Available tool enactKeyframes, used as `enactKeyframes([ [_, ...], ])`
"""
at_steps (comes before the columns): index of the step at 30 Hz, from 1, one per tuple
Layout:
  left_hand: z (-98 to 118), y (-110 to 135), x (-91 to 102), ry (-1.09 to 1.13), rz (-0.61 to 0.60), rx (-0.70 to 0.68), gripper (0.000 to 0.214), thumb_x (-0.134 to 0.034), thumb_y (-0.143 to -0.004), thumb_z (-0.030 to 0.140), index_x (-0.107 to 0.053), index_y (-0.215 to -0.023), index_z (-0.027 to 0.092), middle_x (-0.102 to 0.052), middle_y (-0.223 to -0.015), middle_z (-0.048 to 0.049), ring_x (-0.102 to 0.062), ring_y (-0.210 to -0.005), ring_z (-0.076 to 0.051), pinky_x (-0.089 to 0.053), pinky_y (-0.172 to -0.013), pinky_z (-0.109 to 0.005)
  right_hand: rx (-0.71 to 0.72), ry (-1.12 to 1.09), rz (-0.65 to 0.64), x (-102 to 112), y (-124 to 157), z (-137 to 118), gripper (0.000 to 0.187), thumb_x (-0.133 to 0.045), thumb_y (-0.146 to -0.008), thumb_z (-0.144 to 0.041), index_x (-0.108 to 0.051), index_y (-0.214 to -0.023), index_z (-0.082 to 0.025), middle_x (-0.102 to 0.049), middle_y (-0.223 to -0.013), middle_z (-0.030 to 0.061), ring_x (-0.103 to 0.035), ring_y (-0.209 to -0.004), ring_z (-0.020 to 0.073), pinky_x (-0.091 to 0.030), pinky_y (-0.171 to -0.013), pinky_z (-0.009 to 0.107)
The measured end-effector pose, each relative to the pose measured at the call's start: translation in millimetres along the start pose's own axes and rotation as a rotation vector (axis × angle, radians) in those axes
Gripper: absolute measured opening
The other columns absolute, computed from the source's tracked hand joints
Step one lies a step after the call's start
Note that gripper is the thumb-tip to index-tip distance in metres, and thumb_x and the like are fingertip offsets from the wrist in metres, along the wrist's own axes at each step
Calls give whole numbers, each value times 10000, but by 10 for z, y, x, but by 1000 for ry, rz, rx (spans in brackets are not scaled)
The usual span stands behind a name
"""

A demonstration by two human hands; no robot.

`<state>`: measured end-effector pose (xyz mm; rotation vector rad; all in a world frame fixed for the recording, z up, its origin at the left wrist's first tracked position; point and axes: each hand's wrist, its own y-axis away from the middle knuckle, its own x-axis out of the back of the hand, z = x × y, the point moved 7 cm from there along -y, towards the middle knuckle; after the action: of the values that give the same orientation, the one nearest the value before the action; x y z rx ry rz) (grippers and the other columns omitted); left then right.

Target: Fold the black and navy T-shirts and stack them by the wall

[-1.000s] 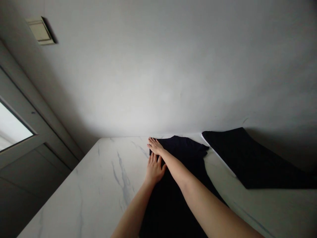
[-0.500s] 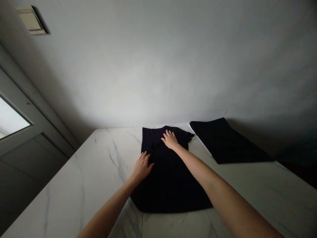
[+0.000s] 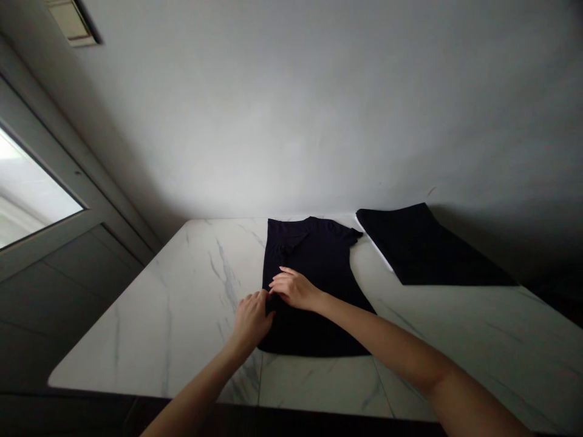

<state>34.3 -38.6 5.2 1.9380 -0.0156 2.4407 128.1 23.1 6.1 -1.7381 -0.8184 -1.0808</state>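
A dark short-sleeved shirt (image 3: pixel 314 328) lies folded lengthwise on the marble-patterned table, its sleeve end toward the wall and its hem toward me. At the shirt's left edge, my left hand (image 3: pixel 252 317) is closed with its fingers bent over the fabric. My right hand (image 3: pixel 295 288) reaches across the cloth, fingers curled in a pinch at that same edge, almost touching the left fingertips. Bunched fabric shows just beyond the hands. The fabric between the fingers is mostly hidden.
A flat, folded black cloth (image 3: pixel 423 252) with a white edge lies at the back right of the table (image 3: pixel 200 328). The wall (image 3: pixel 291 121) borders the table's far side. A door (image 3: pixel 54 200) stands at left, below a switch plate (image 3: pixel 73 21).
My right hand has drawn back from the upper part of the shirt to its left edge, beside my left hand. My left fingers have closed on the edge. The camera view has shifted slightly.
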Motion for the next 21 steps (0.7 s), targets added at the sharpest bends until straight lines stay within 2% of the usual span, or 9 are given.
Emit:
enactKeyframes([
  [3, 52, 176, 27, 40, 24, -21, 183, -557, -780, 106, -560, -922, 222, -667, -918, -50, -626, -917, -245, -452, -816, -354, 27, -21, -13, 60, 105, -81, 287, -527, -846, -68, -722, -993, -219, -737, -1020, 27, -642, -1030, 170, -355, -1114, 394],
  [8, 284, 433, -84, 162, 43, -198, 398, -424, -676, -55, -562, -899, 244, -632, -907, -30, -595, -860, -200, -460, -755, -299, 64, -27, -59, 90, 256, -179, 224, -577, -841, -107, -720, -985, -203, -697, -1043, 55, -622, -998, 183, -421, -1027, 355],
  [10, 380, 508, -116, 192, 62, -301, 383, -405, -705, -57, -568, -873, 246, -630, -894, -28, -586, -868, -200, -468, -777, -304, 108, -42, -44, 76, 311, -264, 214, -618, -838, -162, -709, -1029, -194, -683, -1081, 73, -611, -1025, 199, -428, -1009, 359],
  [13, 432, 589, -103, 260, 132, -404, 298, -389, -820, 6, -561, -853, 246, -622, -890, -31, -580, -852, -192, -482, -788, -307, 167, -76, 5, 40, 396, -403, 266, -654, -825, -253, -678, -1078, -176, -683, -1099, 90, -607, -1035, 217, -432, -997, 375],
  [15, 382, 621, -67, 317, 217, -394, 243, -395, -852, 48, -542, -875, 241, -611, -942, -44, -581, -875, -188, -491, -803, -310, 179, -88, 22, 10, 451, -471, 256, -650, -820, -262, -673, -1061, -180, -699, -1054, 83, -621, -1002, 217, -454, -957, 368],
  [18, 238, 648, -36, 365, 352, -288, 231, -459, -814, 74, -499, -989, 221, -573, -1057, -83, -566, -991, -212, -492, -875, -348, 163, -74, 40, 3, 521, -525, 235, -637, -824, -212, -675, -1055, -198, -708, -1025, 71, -638, -974, 206, -481, -892, 337],
  [21, 136, 641, -96, 351, 345, -192, 294, -491, -783, 94, -467, -1050, 215, -567, -1023, -76, -566, -969, -227, -499, -849, -374, 152, -37, 114, 76, 576, -572, 195, -627, -870, -235, -677, -1055, -199, -701, -1041, 73, -638, -973, 192, -493, -862, 314],
])
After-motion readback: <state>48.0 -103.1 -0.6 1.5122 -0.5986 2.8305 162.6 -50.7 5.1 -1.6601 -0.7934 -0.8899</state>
